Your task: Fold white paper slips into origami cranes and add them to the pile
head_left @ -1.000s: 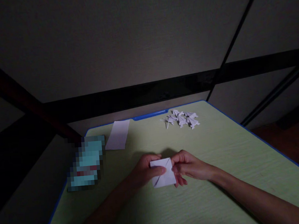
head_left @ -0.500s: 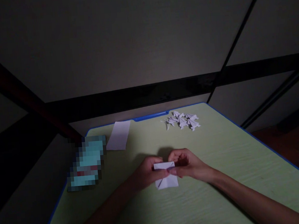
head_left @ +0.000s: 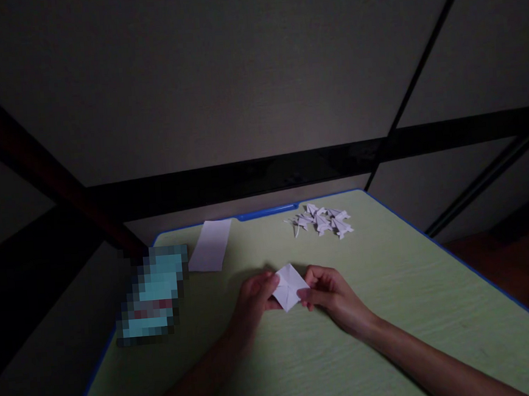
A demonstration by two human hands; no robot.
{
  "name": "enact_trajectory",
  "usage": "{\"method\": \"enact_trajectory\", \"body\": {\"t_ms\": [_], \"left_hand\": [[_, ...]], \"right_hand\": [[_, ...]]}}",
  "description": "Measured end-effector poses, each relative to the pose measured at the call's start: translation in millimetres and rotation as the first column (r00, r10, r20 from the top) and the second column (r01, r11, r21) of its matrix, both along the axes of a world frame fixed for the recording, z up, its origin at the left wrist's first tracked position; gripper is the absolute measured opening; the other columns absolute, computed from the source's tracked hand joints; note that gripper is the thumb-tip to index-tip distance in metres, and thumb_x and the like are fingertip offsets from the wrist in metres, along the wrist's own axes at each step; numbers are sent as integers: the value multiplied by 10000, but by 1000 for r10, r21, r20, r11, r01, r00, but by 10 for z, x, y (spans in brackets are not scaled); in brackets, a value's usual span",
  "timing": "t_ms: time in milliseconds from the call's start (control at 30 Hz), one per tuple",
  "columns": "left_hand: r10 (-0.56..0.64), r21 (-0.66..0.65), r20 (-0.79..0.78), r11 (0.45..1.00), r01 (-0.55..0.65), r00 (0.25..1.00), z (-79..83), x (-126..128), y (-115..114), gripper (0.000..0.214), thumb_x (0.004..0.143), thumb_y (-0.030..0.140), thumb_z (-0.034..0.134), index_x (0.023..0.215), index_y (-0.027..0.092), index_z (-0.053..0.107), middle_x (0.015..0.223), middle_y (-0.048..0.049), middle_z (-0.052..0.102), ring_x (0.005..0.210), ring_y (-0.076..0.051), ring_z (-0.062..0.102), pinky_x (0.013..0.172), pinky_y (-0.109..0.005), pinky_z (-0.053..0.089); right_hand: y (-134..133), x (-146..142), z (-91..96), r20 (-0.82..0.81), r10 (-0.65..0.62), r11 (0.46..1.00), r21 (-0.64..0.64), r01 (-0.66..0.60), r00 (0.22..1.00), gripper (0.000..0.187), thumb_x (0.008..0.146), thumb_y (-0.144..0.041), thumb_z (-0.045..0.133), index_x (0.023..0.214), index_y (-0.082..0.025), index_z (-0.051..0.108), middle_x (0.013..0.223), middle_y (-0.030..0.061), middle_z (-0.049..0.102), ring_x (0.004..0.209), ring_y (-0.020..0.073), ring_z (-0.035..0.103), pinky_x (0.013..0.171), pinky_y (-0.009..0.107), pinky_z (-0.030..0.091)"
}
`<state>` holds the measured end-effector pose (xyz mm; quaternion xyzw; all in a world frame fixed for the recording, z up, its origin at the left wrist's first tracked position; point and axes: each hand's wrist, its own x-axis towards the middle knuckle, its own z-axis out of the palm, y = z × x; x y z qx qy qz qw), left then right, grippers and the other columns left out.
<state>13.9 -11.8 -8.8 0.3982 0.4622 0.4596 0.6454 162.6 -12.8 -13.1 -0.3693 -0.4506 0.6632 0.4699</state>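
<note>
paper sq (head_left: 289, 284) btwn l hand (head_left: 254, 295), r hand (head_left: 330, 291); corner fwd (diamond-wise)

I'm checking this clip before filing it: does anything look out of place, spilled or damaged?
Two things: the blue-green item at left on the table is pixelated, hiding its details; thin white strips beside the folded paper figures look like stray scraps. The folded paper between left hand and right hand shows no visible tear.
</note>
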Motion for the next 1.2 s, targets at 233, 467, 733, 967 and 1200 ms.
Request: {"method": "enact_trajectory", "body": {"t_ms": [233, 467, 733, 967, 1200], "left_hand": [[-7, 16, 48, 1000, 6, 999, 3, 12, -29, 284, 612, 372, 603, 526, 105, 561, 433, 14, 518, 405, -79, 452, 382, -181, 366], [15, 14, 76, 1000, -16, 997, 0, 25, -42, 295, 571, 404, 614, 560, 114, 560, 460, 15, 509, 391, -78, 426, 334, -178, 326], [17, 144, -119, 990, 0, 993, 14, 50, -98, 285, 592, 359, 601, 462, 121, 516, 398, 37, 442, 377, -61, 377, 385, -182, 300], [52, 147, -163, 989, -28, 985, 32, 51, -105, 279, 617, 340, 585, 462, 127, 495, 396, 42, 435, 384, -60, 372, 392, -177, 291], [18, 122, -162, 992, 2, 987, 56, 64, -103, 220, 584, 318, 594, 527, 109, 557, 441, 17, 507, 386, -65, 404, 368, -173, 323]], "right_hand": [[-50, -61, 48, -23, 173, 985, 3, -173, 985, 147, 563, -171, 696, 533, -122, 561, 561, -5, 621, 560, 103, 553, 533, 207, 393], [-68, -79, 76, -72, 195, 976, 114, -186, 978, 177, 622, -194, 671, 516, -135, 542, 615, 10, 630, 630, 129, 564, 644, 254, 409], [-67, -102, 56, -36, 182, 971, 164, -174, 983, 200, 644, -204, 653, 523, -144, 506, 581, -13, 586, 582, 107, 532, 597, 236, 405], [-84, -91, 52, -2, -192, 959, 213, 188, 981, 235, 598, -155, 681, 740, -178, 494, 586, -55, 516, 512, 65, 462, 487, 173, 368], [-50, -72, 45, 23, -221, 929, 310, 203, 975, 97, 624, -151, 646, 662, -161, 557, 738, -10, 501, 529, 50, 469, 473, 164, 385]]}}
